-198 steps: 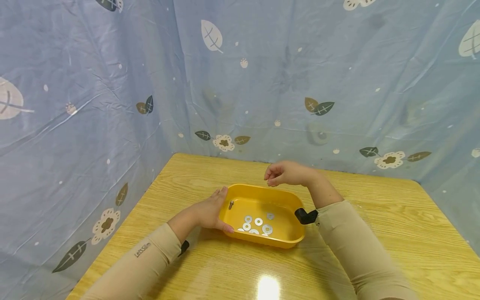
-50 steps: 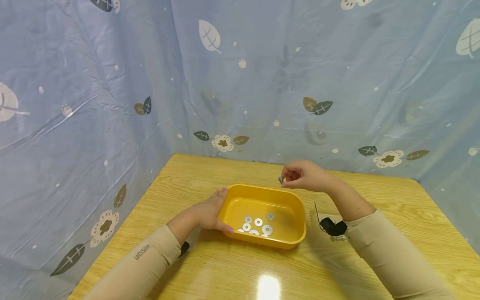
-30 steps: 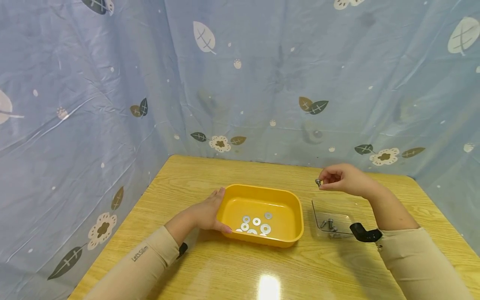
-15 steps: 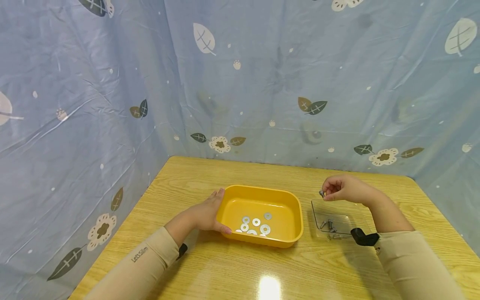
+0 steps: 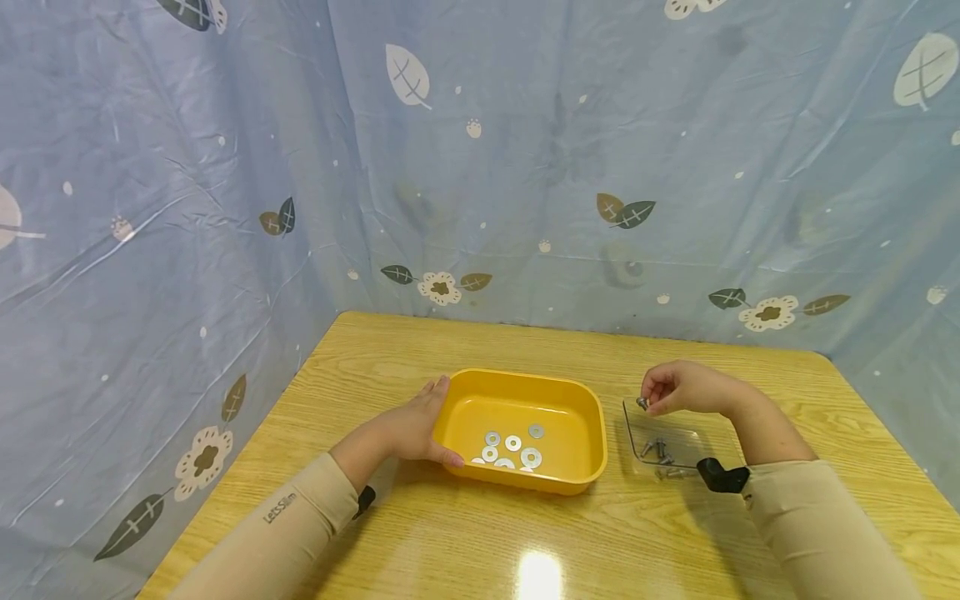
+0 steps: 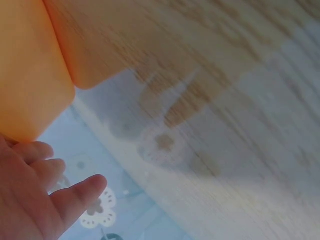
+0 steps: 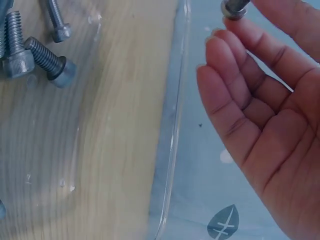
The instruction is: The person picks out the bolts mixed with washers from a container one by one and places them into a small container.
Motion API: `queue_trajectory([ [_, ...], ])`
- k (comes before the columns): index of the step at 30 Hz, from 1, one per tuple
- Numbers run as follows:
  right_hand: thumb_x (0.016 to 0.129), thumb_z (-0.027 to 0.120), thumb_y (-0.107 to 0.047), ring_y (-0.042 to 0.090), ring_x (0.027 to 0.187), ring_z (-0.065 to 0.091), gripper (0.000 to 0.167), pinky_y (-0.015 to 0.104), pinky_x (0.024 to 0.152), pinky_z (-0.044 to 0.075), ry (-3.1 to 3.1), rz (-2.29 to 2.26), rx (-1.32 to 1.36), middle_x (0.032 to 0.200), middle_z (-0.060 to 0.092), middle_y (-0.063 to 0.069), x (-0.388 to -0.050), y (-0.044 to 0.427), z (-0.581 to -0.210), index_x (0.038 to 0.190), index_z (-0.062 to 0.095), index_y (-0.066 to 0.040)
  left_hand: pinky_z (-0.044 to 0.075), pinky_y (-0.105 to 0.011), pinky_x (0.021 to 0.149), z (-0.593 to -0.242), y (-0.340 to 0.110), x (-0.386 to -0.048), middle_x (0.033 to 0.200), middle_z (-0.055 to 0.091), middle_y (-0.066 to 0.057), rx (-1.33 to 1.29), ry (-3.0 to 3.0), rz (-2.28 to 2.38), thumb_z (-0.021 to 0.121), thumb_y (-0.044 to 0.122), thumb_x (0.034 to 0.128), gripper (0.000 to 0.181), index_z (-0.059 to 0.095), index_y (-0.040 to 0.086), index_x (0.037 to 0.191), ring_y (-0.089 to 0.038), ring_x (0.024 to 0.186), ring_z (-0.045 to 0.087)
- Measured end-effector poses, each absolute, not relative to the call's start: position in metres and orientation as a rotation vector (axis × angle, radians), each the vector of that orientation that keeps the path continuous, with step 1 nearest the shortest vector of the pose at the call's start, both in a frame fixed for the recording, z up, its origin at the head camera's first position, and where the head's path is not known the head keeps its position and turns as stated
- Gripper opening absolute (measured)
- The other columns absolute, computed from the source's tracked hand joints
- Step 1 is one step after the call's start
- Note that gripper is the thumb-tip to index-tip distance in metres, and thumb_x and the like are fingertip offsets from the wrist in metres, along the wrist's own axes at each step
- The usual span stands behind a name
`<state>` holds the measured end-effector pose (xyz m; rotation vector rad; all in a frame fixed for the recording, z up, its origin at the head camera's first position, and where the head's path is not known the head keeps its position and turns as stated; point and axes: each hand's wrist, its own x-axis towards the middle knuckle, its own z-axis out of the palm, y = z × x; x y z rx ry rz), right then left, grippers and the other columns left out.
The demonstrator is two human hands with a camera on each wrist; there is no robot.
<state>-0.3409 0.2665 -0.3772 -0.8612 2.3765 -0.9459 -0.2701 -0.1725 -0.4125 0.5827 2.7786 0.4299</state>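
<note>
My left hand (image 5: 408, 427) lies against the left end of the yellow plastic bin (image 5: 596, 417), with straight fingers along its outside and the thumb at the near rim. Flat metal washers (image 5: 531, 457), several of them, are on the bin's floor. Between thumb and index finger, my right hand (image 5: 693, 389) pinches a socket head bolt (image 7: 235, 7) just above the left rim of a clear plastic box (image 5: 627, 429). Several similar bolts (image 7: 49, 60) lie in that box. The other fingers of the right hand are loosely bent.
Both containers stand on a wood-grain table (image 5: 450, 533), the clear box to the right of the bin. A blue patterned curtain (image 5: 517, 167) hangs behind and at the left. Black wrist mounts (image 5: 722, 476) stick out from the sleeves.
A bolt that lay in the yellow bin is now in my right hand. That hand has moved right, then lowered toward the clear box. My left hand has stayed at the bin.
</note>
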Motion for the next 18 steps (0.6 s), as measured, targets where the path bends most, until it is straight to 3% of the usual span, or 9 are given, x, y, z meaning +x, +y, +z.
queue_trajectory([
  [7, 0.082, 0.068, -0.014, 0.021, 0.067, 0.056, 0.015, 0.035, 0.063, 0.048, 2.345, -0.904, -0.859, 0.077, 0.060, 0.007, -0.3418, 0.2651, -0.3833, 0.086, 0.060, -0.001, 0.020, -0.043, 0.108, -0.4127, -0.1726, -0.2705, 0.152, -0.001, -0.015, 0.582, 2.778, 0.424, 0.063, 0.074, 0.0578, 0.133, -0.005, 0.002, 0.146, -0.030, 0.139, 0.002],
  [18, 0.082, 0.068, -0.011, 0.011, 0.064, 0.052, 0.014, 0.028, 0.060, 0.047, 2.349, -0.883, -0.883, 0.074, 0.057, 0.005, -0.3392, 0.2642, -0.3830, 0.085, 0.059, 0.000, 0.021, -0.044, 0.108, -0.4120, -0.1723, -0.2721, 0.152, -0.001, -0.016, 0.588, 2.779, 0.415, 0.062, 0.075, 0.0577, 0.133, -0.005, 0.001, 0.146, -0.030, 0.139, 0.002],
])
